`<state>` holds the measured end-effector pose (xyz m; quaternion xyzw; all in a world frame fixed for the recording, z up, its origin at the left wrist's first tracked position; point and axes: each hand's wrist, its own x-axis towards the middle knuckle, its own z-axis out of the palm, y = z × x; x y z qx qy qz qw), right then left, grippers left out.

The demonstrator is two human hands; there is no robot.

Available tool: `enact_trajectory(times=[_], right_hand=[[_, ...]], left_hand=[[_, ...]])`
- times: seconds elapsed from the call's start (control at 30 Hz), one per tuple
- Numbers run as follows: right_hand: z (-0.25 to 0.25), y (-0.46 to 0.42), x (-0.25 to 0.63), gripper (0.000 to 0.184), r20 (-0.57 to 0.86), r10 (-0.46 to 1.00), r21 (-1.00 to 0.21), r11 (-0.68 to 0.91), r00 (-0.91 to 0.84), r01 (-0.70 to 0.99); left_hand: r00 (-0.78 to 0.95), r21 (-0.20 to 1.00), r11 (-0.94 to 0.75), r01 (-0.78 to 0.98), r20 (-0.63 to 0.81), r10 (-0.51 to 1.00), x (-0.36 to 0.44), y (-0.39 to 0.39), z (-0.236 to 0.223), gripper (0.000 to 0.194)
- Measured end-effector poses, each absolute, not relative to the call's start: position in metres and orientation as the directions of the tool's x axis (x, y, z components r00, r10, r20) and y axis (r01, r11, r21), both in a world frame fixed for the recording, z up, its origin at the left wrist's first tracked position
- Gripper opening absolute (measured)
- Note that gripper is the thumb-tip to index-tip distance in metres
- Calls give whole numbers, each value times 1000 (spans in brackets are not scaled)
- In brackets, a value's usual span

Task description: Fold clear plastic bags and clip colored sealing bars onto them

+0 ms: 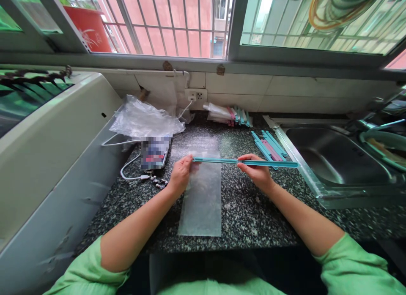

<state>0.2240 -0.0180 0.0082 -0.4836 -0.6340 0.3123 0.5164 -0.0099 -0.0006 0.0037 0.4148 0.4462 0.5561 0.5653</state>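
Observation:
A long teal plastic strip, like a bag sealing clip, stretches level between my hands above the counter. Its left end is pinched in the fingers of my left hand. My right hand grips it near the middle, where a narrower left section meets a wider right section that runs on past the fingers. Below lies a flat clear plastic bag, its upper part beneath the strip. More teal and pink strips lie together on the counter beyond my right hand.
A steel sink is set into the speckled counter at right. Crumpled clear plastic, a phone and a white cable lie at left. Bagged strips rest by the wall, near a socket.

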Motion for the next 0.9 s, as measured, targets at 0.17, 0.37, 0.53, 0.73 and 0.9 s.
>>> enact_trajectory(times=[0.17,0.37,0.53,0.73,0.9], right_hand=[[5,-16,224,22,319,947,-924,300,43,236],[2,-1,239,27,306,905,-952,284,294,117],[-3,4,241,31,209,917,-978,192,340,83],[-2,-14,219,28,113,981,-990,98,156,99],[2,-22,212,27,41,996,-995,34,80,97]], left_hand=[[38,952,45,-304,-35,999,-10,-2,4,42],[134,931,106,-349,-62,989,-5,-8,9,40],[225,863,253,-437,-167,960,0,-19,20,45],[304,857,382,-345,-283,909,3,-21,10,40],[280,809,422,-408,-330,902,7,-16,3,36]])
